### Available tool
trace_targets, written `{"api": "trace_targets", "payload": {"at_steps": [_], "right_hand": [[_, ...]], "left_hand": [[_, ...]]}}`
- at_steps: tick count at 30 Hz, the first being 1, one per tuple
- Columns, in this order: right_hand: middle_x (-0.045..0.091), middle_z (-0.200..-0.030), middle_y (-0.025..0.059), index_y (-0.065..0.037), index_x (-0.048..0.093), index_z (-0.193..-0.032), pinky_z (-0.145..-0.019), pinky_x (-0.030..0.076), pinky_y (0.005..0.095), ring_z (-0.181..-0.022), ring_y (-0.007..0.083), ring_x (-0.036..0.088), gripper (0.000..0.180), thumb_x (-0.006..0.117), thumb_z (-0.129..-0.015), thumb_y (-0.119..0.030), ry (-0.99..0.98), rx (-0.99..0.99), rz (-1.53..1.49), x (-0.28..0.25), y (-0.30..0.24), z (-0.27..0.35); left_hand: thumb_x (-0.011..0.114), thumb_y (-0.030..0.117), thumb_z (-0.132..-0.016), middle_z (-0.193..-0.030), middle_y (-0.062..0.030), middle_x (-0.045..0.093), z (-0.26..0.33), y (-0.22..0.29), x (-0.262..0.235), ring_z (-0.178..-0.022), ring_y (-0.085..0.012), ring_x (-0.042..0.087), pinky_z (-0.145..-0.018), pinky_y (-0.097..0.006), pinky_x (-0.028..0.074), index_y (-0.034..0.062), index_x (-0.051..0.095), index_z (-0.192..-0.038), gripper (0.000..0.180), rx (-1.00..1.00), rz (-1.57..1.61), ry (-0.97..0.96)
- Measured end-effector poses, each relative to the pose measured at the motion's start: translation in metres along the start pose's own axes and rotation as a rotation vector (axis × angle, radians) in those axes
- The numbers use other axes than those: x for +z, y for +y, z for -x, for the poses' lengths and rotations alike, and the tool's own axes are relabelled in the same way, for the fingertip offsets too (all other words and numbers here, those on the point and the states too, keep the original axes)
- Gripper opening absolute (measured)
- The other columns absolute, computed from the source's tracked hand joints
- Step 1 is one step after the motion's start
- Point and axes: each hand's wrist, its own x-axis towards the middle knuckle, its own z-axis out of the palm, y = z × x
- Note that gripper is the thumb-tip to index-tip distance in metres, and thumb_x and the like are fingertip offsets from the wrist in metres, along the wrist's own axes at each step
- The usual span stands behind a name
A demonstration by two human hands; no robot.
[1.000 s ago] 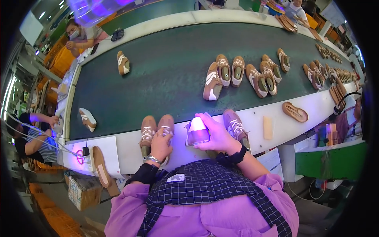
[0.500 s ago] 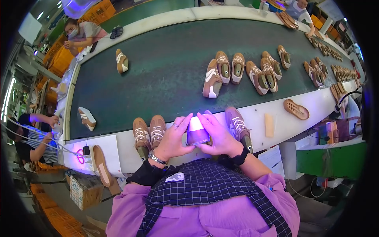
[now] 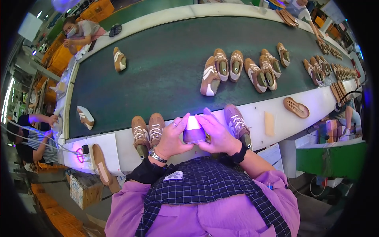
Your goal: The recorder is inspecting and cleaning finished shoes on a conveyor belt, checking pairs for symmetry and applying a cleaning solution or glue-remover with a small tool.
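Dark green conveyor belt (image 3: 166, 75), white ledge (image 3: 316, 103), brown shoes (image 3: 244, 67), factory floor

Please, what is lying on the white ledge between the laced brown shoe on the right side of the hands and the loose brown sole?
In the head view, one small tan flat piece lies between the laced brown shoe and the loose sole; the white ledge around it is otherwise bare.

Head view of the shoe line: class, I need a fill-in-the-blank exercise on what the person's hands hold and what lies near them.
1. Both hands, the left hand and the right hand, hold one ____ lit in purple light.
2. The conveyor belt is dark ____.
3. Just left of the left hand stand ____ brown laced shoes side by side.
4. The left wrist wears a ____.

Missing words: shoe; green; two; watch
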Motion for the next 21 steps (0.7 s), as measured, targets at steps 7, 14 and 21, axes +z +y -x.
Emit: {"api": "trace_targets", "payload": {"at_steps": [7, 14, 21], "right_hand": [[0.053, -0.114, 0.0123, -0.005, 0.043, -0.132, -0.097, 0.031, 0.0466, -0.105, 0.0291, 0.053, 0.075, 0.067, -0.069, -0.038, 0.035, 0.112, -0.131, 0.003, 0.018, -0.008], [0.060, -0.105, 0.0110, -0.004, 0.050, -0.123, -0.087, 0.046, 0.0363, -0.096, 0.0219, 0.059, 0.059, 0.071, -0.071, -0.024, 0.220, 0.520, -0.337, -0.030, 0.054, 0.034], [0.059, -0.090, 0.0256, 0.000, 0.052, -0.100, -0.077, 0.048, 0.0466, -0.086, 0.0409, 0.059, 0.025, 0.053, -0.075, -0.007, 0.612, 1.414, 0.790, -0.129, 0.205, 0.190]], "left_hand": [[0.077, 0.024, -0.059, -0.116, -0.0154, 0.046, -0.018, 0.007, -0.004, -0.109, -0.0293, 0.050, -0.095, -0.041, 0.042, -0.0014, 0.041, -0.126, 0.080, -0.110, 0.010, -0.024], [0.084, 0.025, -0.047, -0.129, -0.0163, 0.041, 0.001, -0.023, 0.006, -0.113, -0.0270, 0.047, -0.093, -0.037, 0.040, 0.0007, 0.036, -0.121, 0.092, -0.129, 0.312, 0.070], [0.088, 0.028, -0.043, -0.104, -0.0128, 0.049, 0.000, -0.024, -0.007, -0.096, -0.0248, 0.051, -0.089, -0.036, 0.041, 0.0024, 0.054, -0.108, 0.077, -0.171, -0.003, 0.041]]}}
